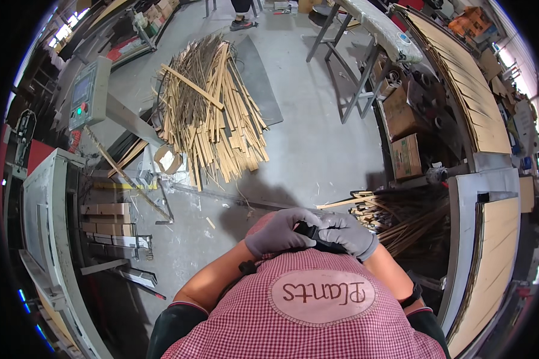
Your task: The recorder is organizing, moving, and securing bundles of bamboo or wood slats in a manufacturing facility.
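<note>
Both my hands wear grey gloves and meet in front of my red checked apron (233, 323). Between them is a small black object (308, 231), partly covered by the fingers, so its kind does not show. My left hand (284, 232) curls around its left side. From the right, my right hand (347, 233) closes on the same object, with the fingers bent over it. The two gloves nearly touch at the fingertips.
A large heap of thin wooden strips (212, 113) lies on the floor ahead. A control panel (90, 93) stands at the left, a metal trestle bench (377, 30) at the far right. Flat brown sheets (491, 257) lie on the right-hand table. Another person's shoe (242, 24) shows far ahead.
</note>
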{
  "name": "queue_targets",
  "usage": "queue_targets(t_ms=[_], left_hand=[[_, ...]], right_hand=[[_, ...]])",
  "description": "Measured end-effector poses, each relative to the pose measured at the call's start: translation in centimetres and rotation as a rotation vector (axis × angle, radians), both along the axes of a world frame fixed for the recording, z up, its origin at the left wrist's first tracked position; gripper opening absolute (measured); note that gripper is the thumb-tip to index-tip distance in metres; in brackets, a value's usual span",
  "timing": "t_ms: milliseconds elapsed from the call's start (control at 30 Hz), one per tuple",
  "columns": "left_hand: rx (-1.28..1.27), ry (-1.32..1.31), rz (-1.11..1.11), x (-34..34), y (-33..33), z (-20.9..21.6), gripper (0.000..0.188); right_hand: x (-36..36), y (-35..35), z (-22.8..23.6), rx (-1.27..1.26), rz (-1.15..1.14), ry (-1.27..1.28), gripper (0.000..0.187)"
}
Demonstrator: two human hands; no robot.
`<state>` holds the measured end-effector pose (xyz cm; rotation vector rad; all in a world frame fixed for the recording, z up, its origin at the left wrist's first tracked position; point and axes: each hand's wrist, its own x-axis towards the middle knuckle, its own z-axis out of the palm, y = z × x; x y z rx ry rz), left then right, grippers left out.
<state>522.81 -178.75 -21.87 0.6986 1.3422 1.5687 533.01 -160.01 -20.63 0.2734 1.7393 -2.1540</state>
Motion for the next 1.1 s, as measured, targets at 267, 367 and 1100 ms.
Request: queue_targets(t_ms=[267, 367, 1100], left_hand=[[0.041, -0.124, -0.027, -0.5, 0.3, -0.7, 0.034], [0.064, -0.214, 0.008, -0.7, 0.1, 0.3, 0.034], [0.066, 0.224, 0.135, 0.7, 0.8, -1.8, 0.032]], right_hand=[[-0.4, 0.2, 0.1, 0.059, 0.032, 0.005, 0.007], [-0.3, -0.4, -1.0, -0.019, -0.047, 0.003, 0.009], [0.7, -0.4, -1.8, -0.146, -0.160, -0.130, 0.022]])
